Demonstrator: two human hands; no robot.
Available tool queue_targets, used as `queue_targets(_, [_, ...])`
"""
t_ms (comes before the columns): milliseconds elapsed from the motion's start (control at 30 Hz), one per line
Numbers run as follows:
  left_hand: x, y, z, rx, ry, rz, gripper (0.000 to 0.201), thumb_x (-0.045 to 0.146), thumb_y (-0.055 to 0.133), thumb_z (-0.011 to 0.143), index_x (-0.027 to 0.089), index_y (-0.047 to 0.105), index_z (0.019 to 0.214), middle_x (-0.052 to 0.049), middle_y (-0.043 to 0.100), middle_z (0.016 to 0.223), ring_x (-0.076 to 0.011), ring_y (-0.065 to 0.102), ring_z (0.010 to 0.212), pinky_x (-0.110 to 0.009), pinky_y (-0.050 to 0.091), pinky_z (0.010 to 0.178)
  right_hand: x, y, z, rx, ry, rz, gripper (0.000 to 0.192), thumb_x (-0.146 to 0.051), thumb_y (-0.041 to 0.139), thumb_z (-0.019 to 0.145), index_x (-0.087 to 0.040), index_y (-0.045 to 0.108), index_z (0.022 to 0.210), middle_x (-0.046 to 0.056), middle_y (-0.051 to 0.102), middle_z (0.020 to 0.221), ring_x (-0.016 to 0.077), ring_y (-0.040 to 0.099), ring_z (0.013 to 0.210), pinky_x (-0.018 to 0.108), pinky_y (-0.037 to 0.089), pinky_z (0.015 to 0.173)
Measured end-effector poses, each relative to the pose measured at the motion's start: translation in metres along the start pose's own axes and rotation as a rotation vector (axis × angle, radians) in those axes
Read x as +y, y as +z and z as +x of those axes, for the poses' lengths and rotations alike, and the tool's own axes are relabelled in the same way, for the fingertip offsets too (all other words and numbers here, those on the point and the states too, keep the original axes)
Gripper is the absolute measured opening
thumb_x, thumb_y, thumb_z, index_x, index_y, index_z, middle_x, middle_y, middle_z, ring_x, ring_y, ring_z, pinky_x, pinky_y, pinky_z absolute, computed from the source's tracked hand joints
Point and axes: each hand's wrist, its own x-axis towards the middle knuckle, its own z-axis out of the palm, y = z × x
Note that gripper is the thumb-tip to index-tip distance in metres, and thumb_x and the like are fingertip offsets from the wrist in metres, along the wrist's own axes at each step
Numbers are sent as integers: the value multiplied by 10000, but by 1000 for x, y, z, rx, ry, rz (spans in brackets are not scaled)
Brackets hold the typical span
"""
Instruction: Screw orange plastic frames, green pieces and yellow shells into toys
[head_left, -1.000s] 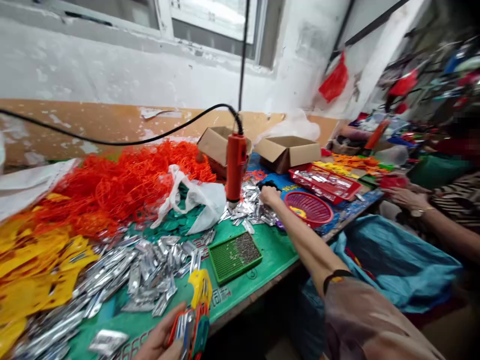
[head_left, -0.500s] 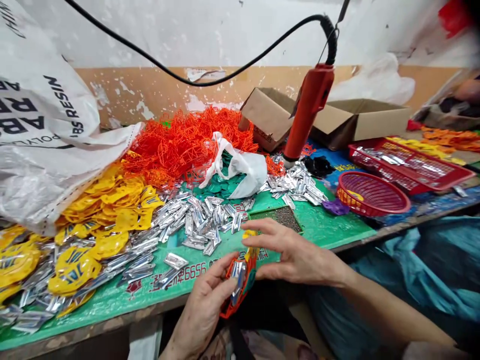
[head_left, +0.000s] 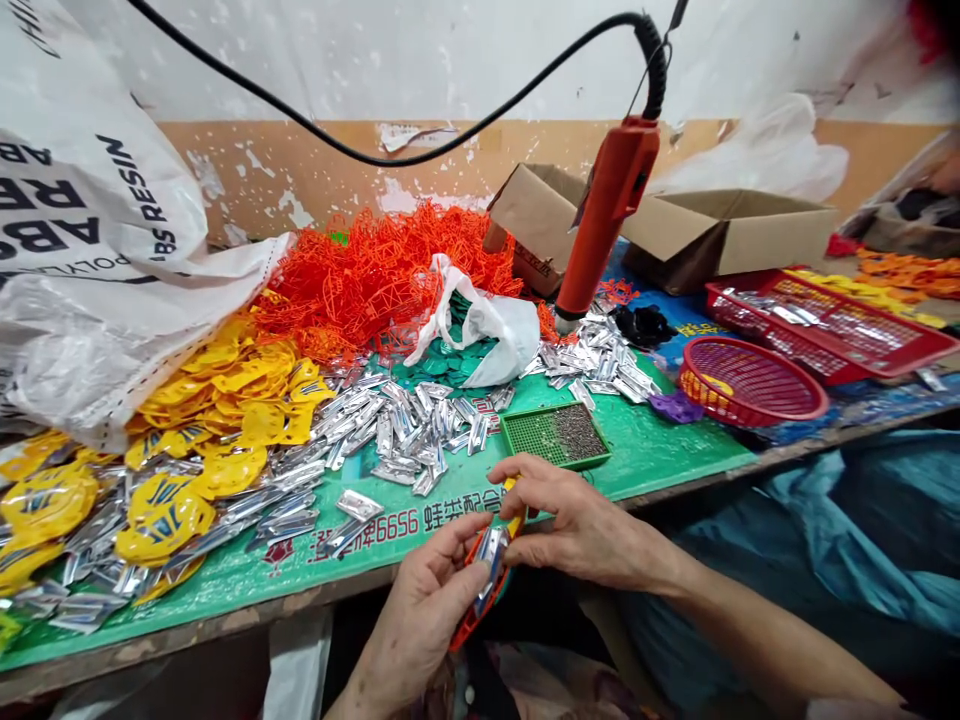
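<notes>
Just in front of the table edge, my left hand (head_left: 420,600) grips a small plastic assembly by its near side, thumb across a silver piece (head_left: 493,552). An orange frame (head_left: 466,628) shows along its lower edge, and a yellow part (head_left: 514,505) at its far end. My right hand (head_left: 577,525) is closed on that far end, fingers curled over the yellow part and thumb at the side. Fingers hide much of the assembly. Beyond the hands lies a green perforated tray (head_left: 517,430) with many small metal screws at one end.
A red electric screwdriver (head_left: 611,210) hangs over the table. Silver pieces (head_left: 401,425), yellow parts (head_left: 165,510) and tangled orange frames (head_left: 375,270) lie in piles. A white bag (head_left: 502,345) holds green parts. Red baskets (head_left: 795,410) and cardboard boxes (head_left: 780,245) stand right.
My right hand has closed from spread fingers onto the assembly's far end. The assembly has shifted slightly right and turned with my left hand. The screw tray shows more fully.
</notes>
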Motion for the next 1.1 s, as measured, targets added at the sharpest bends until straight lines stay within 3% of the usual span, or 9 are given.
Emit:
queue_targets(200, [0, 1, -2, 2, -3, 68, 428, 296, 682, 832, 250, 611, 1252, -39, 714, 1094, -194, 617, 1045, -254, 453, 866, -2, 4, -6, 34, -29, 13, 195, -215, 748, 761, -167, 601, 881, 74, 510, 1223, 180, 518, 1128, 310, 453, 912])
queue_targets(700, [-1, 7, -8, 3, 21, 189, 387, 326, 659, 847, 269, 635, 1229, -23, 707, 1124, -171, 618, 991, -237, 452, 870, -5, 4, -8, 57, 5, 68, 222, -129, 775, 705, -145, 554, 726, 28, 517, 1009, 125, 533, 919, 226, 427, 719])
queue_targets(933, [1, 6, -6, -8, 12, 181, 371, 308, 670, 832, 247, 658, 1198, -42, 719, 1098, -203, 623, 1011, -259, 454, 869, -8, 2, -7, 37, -12, 52, 195, -111, 755, 719, -142, 563, 736, 41, 527, 1003, 137, 531, 921, 244, 439, 731])
queue_targets(1100, [0, 5, -4, -12, 16, 96, 366, 257, 679, 819, 255, 662, 1184, -32, 711, 1115, -188, 620, 1016, -262, 434, 922, -9, -1, -6, -45, -39, 19, 197, -97, 728, 740, -180, 646, 899, 50, 516, 1101, 164, 529, 1035, 306, 467, 861])
